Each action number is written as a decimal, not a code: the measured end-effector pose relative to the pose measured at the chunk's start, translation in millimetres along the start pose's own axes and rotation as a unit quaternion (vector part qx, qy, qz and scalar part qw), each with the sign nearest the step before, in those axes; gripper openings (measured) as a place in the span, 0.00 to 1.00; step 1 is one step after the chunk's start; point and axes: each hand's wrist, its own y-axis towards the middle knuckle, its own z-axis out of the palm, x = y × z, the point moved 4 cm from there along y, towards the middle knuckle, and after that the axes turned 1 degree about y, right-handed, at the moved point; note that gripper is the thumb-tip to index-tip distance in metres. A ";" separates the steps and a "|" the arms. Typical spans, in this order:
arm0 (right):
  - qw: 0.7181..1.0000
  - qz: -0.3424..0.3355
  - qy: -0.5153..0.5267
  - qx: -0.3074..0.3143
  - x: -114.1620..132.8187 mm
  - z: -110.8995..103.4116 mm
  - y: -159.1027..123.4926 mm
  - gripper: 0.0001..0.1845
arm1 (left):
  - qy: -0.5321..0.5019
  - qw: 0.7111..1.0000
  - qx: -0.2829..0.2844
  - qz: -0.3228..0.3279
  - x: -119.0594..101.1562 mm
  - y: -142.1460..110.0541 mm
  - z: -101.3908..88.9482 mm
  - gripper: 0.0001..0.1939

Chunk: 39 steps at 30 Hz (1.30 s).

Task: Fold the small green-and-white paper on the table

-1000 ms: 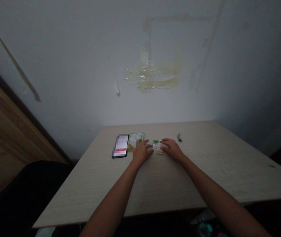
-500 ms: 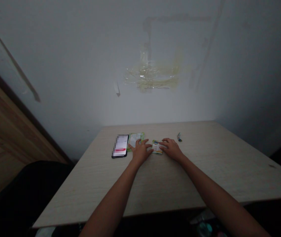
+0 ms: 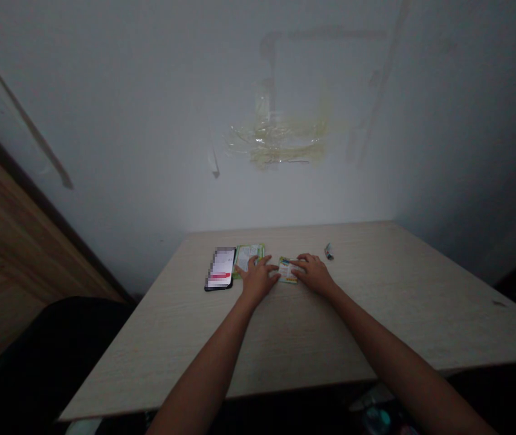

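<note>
A small printed packet (image 3: pixel 287 271), white with green and yellow edges, lies flat on the table between my hands. My left hand (image 3: pixel 258 280) is spread low over the table, its fingertips at the packet's left edge. Under and behind that hand lies a larger green-and-white printed sheet or packet (image 3: pixel 248 254), partly covered by the fingers. From the other side, my right hand (image 3: pixel 315 272) rests its outstretched fingers on the packet's right part and hides some of it. Neither hand is closed around anything.
A phone (image 3: pixel 220 269) with a lit screen lies left of the green-bordered sheet. Beyond my right hand is a small crumpled scrap (image 3: pixel 328 251). The pale wooden table (image 3: pixel 376 290) meets a wall (image 3: pixel 158 151) with tape (image 3: pixel 280 142) on it. A dark rounded object (image 3: pixel 54 356) stands at left.
My right fingers have shifted slightly on the packet, with the index finger now straighter across it. My left hand stays almost in place. The view has moved very slightly.
</note>
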 end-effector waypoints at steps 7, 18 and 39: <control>0.998 -0.025 0.030 -0.039 3.3 -5.6 -3.4 0.19 | 0.020 0.999 -0.016 0.021 -1.3 -2.2 -2.3 0.13; 0.997 -0.058 0.053 -0.003 11.5 -10.6 -6.7 0.12 | 0.056 0.996 -0.036 0.063 -6.7 -4.3 -2.3 0.12; 0.987 -0.040 0.156 -0.004 -11.2 -3.6 -2.1 0.14 | 0.027 0.999 -0.024 0.041 5.3 2.5 -1.4 0.11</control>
